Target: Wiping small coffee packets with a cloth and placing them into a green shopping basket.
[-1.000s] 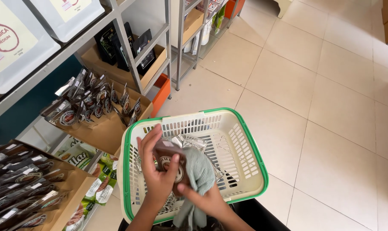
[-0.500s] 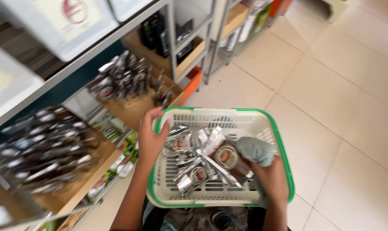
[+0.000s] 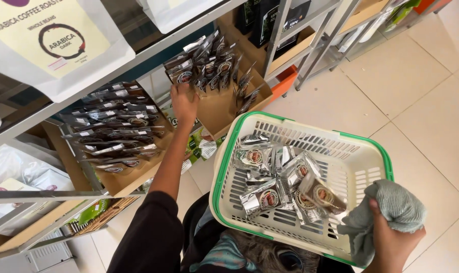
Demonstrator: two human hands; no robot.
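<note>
My left hand reaches up to the cardboard tray of upright silver and dark sachets on the shelf, its fingers on the leftmost packets; whether it grips one I cannot tell. My right hand holds a grey-green cloth at the near right corner of a white basket with a green rim. Several silver sachets with round labels lie loose in the basket.
A second cardboard tray of flat dark sachets sits to the left on the same metal rack. Large white pouches stand on the shelf above. Green packets lie lower down. Beige floor tiles spread to the right.
My left hand has left the basket and risen to the tray of upright sachets. The view has swung towards the shelf. My right hand keeps the cloth at the basket's corner.
</note>
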